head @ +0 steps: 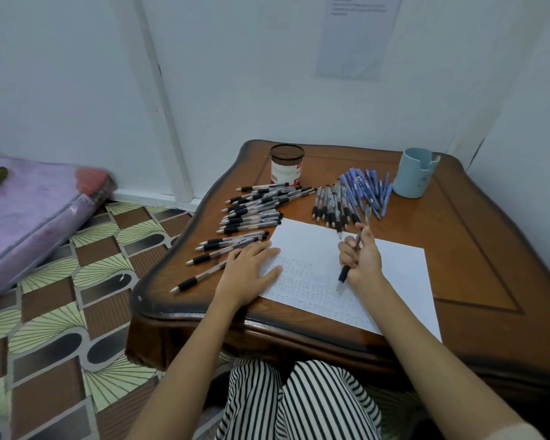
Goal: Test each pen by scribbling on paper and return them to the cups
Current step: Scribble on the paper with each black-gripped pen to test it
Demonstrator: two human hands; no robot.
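Left hand [248,274] flat on paper [400,274] | right hand [364,260] grips pen [344,274], tip on scribbled rows | mesh cup [286,169] label illegible

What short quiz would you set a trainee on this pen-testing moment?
1. True or false: the left hand lies flat, fingers straight, on the white sheet of paper.
2. Fill in: the right hand grips a clear pen with a black grip, tip down at the ____.
3. Choose one: the pale blue plastic cup stands on the brown wooden table at its A) far right corner, B) near left corner, C) centre.

Key: 1 true; 2 paper; 3 A.
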